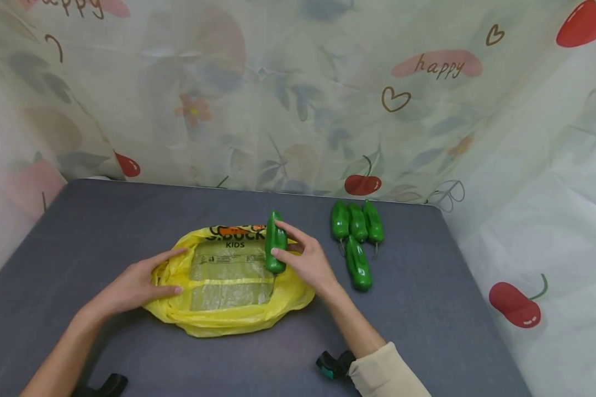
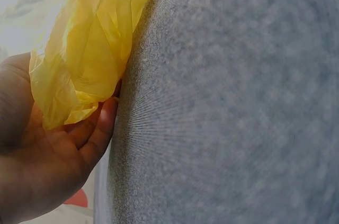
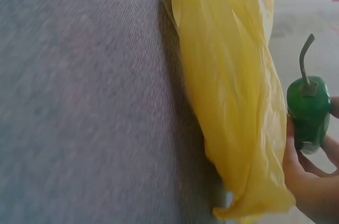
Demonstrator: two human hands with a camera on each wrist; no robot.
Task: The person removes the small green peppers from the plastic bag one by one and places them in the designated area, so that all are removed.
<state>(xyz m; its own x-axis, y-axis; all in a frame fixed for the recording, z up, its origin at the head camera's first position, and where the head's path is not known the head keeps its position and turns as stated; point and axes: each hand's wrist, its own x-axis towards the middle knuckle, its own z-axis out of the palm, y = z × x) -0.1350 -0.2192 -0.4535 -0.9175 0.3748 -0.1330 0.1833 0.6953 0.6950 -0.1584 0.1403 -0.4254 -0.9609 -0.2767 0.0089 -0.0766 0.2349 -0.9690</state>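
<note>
A yellow plastic bag [image 1: 228,322] lies on the table with its mouth spread wide, showing printed lettering inside. My left hand [image 1: 134,284] holds the bag's left end, thumb and index finger at the rim; in the left wrist view its other fingers curl beside the crumpled yellow plastic [image 2: 95,38]. Above the right part of the opening, my right hand [image 1: 305,256] pinches a glossy green pepper [image 1: 275,242] between thumb and fingers. The right wrist view shows this pepper [image 3: 308,105] with its thin stem sticking up, beside the bag's outer side [image 3: 228,86].
Several more green peppers [image 1: 358,264] lie grouped on the grey table [image 1: 417,309] to the right of the bag. A patterned curtain [image 1: 288,99] hangs behind the table's back edge. Dark wrist straps [image 1: 335,364] show near the front.
</note>
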